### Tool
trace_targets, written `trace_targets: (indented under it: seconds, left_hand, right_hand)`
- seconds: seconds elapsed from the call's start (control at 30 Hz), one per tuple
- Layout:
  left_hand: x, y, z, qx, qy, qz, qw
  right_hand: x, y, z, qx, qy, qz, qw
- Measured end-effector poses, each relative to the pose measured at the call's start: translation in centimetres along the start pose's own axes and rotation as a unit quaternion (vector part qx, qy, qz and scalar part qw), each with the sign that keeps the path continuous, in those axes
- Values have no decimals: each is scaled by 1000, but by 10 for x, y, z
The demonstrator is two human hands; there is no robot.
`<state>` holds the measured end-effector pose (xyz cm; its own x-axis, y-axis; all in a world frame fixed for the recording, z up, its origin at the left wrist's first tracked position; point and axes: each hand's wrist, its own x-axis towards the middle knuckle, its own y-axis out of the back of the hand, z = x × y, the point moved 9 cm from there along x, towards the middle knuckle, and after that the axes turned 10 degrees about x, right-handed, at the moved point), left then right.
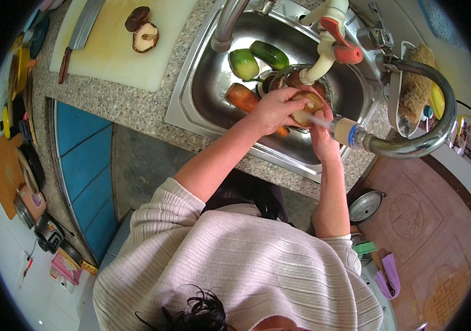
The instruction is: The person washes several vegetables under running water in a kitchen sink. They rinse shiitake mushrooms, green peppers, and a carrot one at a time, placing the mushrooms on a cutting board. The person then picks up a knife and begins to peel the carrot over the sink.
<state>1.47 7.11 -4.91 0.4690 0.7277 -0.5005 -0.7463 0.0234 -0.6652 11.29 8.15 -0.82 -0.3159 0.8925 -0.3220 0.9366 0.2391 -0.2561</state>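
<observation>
A brown mushroom cap [310,102] is held between my two hands over the steel sink [210,70], its pale stem side showing, under water from the faucet nozzle [345,131]. My left hand [274,108] grips it from the left, thumb on the stem side. My right hand [322,130] supports its right side and underside. In the basin lie two green vegetable pieces [244,64] [269,55] and a carrot piece [241,97], with another orange piece below my left hand. Behind my hands sits a clear bag or wrap [328,89] around something reddish brown, partly hidden.
Left of the sink, a white cutting board [111,62] holds a cleaver [81,31] and two mushrooms [145,38] on the granite counter [136,109]. A red-handled valve [345,47] and pipe hang over the basin. The curved metal spout [425,145] arches in from the right.
</observation>
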Motion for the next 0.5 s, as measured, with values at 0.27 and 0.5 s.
trace_targets:
  seconds: [0.27, 0.5]
  left_hand:
    - [1, 2, -5, -50, -49, 33, 997]
    - [0, -26, 26, -327, -96, -324, 883]
  right_hand:
    - [7, 18, 13, -80, -7, 61, 995]
    - [0, -16, -16, -243, 135, -18, 960]
